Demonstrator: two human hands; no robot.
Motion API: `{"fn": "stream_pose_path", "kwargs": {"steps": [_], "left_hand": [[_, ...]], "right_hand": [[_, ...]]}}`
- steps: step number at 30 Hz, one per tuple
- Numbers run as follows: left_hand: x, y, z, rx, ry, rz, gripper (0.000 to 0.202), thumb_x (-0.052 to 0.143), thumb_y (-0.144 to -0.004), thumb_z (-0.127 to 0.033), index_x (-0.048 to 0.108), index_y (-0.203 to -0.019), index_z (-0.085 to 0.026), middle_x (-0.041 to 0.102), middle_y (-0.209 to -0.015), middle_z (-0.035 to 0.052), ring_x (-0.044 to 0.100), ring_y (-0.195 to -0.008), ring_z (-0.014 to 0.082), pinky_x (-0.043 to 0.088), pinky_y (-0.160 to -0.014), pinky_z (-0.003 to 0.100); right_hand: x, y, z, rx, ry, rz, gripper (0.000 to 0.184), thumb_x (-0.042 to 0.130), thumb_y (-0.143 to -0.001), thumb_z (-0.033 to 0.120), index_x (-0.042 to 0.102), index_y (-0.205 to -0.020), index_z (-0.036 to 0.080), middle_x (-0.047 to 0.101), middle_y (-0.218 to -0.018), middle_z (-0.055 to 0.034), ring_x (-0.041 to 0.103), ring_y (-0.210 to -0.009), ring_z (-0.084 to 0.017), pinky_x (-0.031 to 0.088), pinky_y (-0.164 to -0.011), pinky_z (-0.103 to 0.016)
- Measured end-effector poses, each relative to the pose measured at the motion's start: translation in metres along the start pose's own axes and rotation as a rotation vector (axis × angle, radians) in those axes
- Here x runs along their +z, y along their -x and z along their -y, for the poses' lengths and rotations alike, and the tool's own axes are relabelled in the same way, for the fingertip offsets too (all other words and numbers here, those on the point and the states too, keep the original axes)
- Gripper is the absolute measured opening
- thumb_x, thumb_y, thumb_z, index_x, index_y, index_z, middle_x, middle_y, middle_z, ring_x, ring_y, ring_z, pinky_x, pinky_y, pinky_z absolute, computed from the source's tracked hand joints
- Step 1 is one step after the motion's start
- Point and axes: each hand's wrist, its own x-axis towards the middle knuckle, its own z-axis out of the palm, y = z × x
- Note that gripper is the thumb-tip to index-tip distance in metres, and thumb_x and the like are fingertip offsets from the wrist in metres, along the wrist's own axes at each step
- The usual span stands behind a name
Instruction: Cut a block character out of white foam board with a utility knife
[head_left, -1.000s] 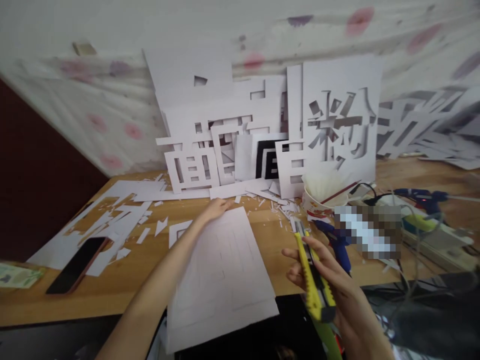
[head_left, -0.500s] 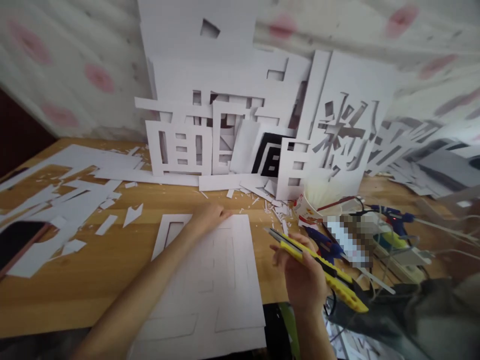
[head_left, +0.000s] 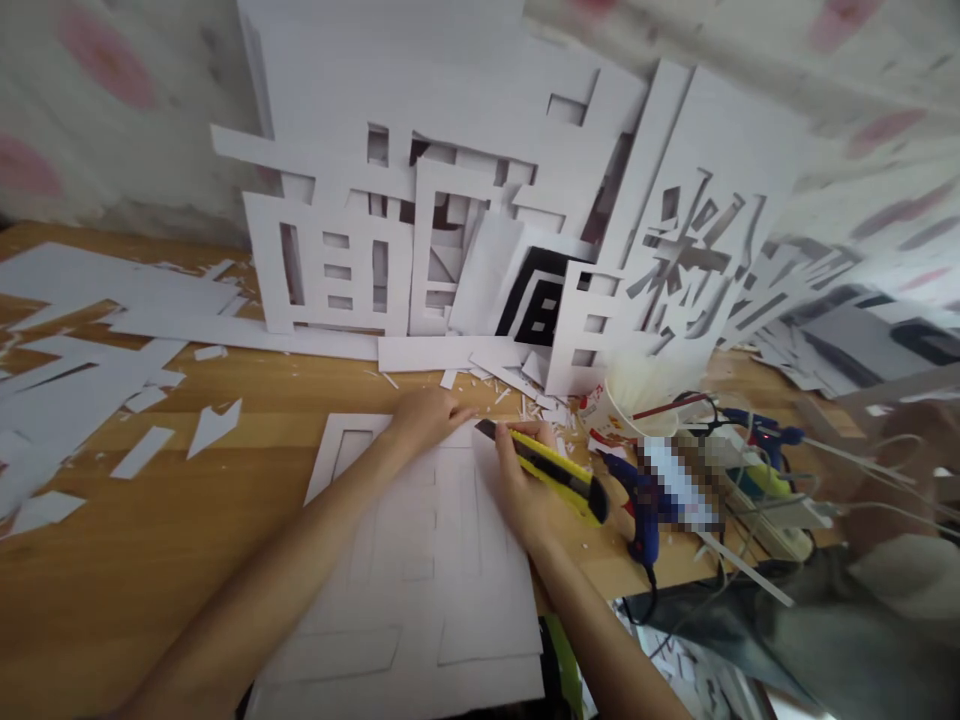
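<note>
A white foam board sheet (head_left: 420, 560) with faint cut lines lies on the wooden table (head_left: 150, 520) in front of me. My left hand (head_left: 427, 415) presses down on the sheet's far edge, fingers curled against it. My right hand (head_left: 521, 480) grips a yellow and black utility knife (head_left: 551, 468), whose tip touches the sheet's far right corner, close to my left fingers.
Cut-out white boards with large characters (head_left: 450, 240) lean against the wall behind. Offcuts (head_left: 142, 450) litter the table's left side. To the right are a paper cup (head_left: 622, 405), a blue glue gun (head_left: 645, 500), cables and a power strip (head_left: 772, 500).
My right hand has brought the knife down from the air at the right to the sheet's far right corner. The view has moved closer to the table. My left hand has stayed on the sheet.
</note>
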Motion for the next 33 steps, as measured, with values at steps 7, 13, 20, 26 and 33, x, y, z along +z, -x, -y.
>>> {"fn": "stream_pose_path", "kwargs": {"steps": [7,13,20,26,33], "left_hand": [[0.007,0.005,-0.005,-0.162,-0.163,-0.042,0.053,0.035,-0.107,-0.041,0.077,-0.102,-0.009,0.076,-0.096,0.0184,0.071,-0.087,0.0267,0.046,-0.072,0.032],[0.004,0.009,-0.008,-0.216,-0.188,-0.035,0.056,0.029,-0.108,-0.041,0.077,-0.108,-0.011,0.077,-0.102,0.0182,0.072,-0.091,0.0293,0.049,-0.072,0.034],[0.001,0.011,-0.005,-0.166,-0.159,-0.017,0.054,0.031,-0.106,-0.039,0.078,-0.102,-0.012,0.077,-0.099,0.0161,0.072,-0.090,0.0283,0.049,-0.072,0.034],[-0.001,0.007,-0.003,-0.116,-0.188,0.006,0.059,0.031,-0.106,-0.044,0.079,-0.099,-0.010,0.076,-0.091,0.0179,0.071,-0.087,0.0299,0.047,-0.068,0.035],[-0.001,0.006,-0.003,-0.113,-0.194,0.007,0.064,0.038,-0.102,-0.059,0.079,-0.093,-0.011,0.075,-0.088,0.0177,0.071,-0.083,0.0300,0.044,-0.064,0.034]], "right_hand": [[0.008,-0.006,-0.005,-0.018,0.048,0.066,0.027,0.063,-0.091,0.049,0.060,-0.090,0.022,0.065,-0.078,0.0007,0.061,-0.072,-0.018,0.050,-0.068,-0.035],[0.010,-0.020,-0.006,-0.059,-0.018,0.134,0.023,0.065,-0.091,0.046,0.060,-0.090,0.023,0.066,-0.082,0.0001,0.062,-0.075,-0.019,0.051,-0.069,-0.036],[0.006,-0.011,-0.021,-0.179,0.185,0.044,0.024,0.064,-0.092,0.046,0.061,-0.085,0.023,0.064,-0.075,0.0010,0.058,-0.067,-0.017,0.047,-0.062,-0.033],[0.008,-0.013,-0.027,-0.235,0.237,0.120,0.022,0.066,-0.091,0.043,0.063,-0.085,0.022,0.064,-0.076,0.0005,0.060,-0.070,-0.015,0.050,-0.068,-0.032],[0.009,-0.014,-0.030,-0.243,0.219,0.167,0.018,0.066,-0.091,0.040,0.062,-0.087,0.023,0.065,-0.076,0.0002,0.062,-0.075,-0.017,0.051,-0.070,-0.033]]}}
